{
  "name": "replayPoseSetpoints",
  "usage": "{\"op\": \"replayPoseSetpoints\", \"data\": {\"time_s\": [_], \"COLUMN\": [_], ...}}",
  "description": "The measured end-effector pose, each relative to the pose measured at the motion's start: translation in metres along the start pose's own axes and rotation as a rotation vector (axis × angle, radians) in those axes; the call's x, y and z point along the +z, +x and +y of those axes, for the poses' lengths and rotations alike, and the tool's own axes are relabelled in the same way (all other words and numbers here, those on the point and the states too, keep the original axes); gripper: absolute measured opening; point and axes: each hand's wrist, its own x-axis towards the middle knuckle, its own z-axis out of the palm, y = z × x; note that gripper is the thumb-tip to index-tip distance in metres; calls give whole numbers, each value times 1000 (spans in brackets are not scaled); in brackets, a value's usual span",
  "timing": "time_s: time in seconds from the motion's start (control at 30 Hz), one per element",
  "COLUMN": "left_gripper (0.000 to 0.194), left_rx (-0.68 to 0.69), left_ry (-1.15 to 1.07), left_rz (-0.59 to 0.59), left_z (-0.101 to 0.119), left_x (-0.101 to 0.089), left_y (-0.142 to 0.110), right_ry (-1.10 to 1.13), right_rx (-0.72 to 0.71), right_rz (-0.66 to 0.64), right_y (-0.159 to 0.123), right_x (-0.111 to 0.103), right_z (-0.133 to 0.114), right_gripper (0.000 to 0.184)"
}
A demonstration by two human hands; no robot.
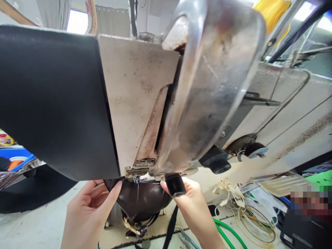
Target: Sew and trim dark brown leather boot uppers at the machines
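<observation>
1. Machine [140, 90] fills most of my feed, slanting down.
2. Dark leather-like piece [149, 200] sits right at its lower tip; placing looks done, but how much stitching is left, I can't tell!
3. Left hand [85, 209]: fingers half curled, thumb pinching the piece's edge.
4. Right hand [192, 200]: thumb at the opposite edge, grip hidden from me.
5. Pale thread [138, 192] hangs in front.

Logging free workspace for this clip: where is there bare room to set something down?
The pale tabletop at lower left looks bare between the black curved part and the left hand. It is crowded under the machine head, where that hand and the right hand touch the dark brown piece, and at lower right, with green tubing and coiled wires.
</observation>
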Motion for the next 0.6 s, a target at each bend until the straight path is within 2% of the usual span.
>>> {"op": "replayPoseSetpoints", "data": {"time_s": [0.1,0.2,0.27,0.33,0.47,0.6], "left_gripper": [49,46,45,47,47,44], "left_rx": [8,7,1,-8,-38,-61], "left_ry": [11,5,-5,-13,-42,-80], "left_rz": [-32,-52,-46,-30,-8,-4], "left_z": [-1,-2,-2,-5,-9,-11], "left_x": [-3,-4,-5,-4,-1,4], "left_y": [0,0,-1,-2,-2,-1], "right_ry": [123,101,9,-127,-490,-683], "right_rx": [-37,-104,-153,-259,-496,-576], "right_rz": [-56,-36,-45,-107,-214,-203], "right_y": [7,8,6,3,-3,-4], "right_x": [-3,-7,-9,-11,-12,-11], "right_z": [1,6,7,4,-7,-13], "right_gripper": [30,29,28,30,46,54]}}
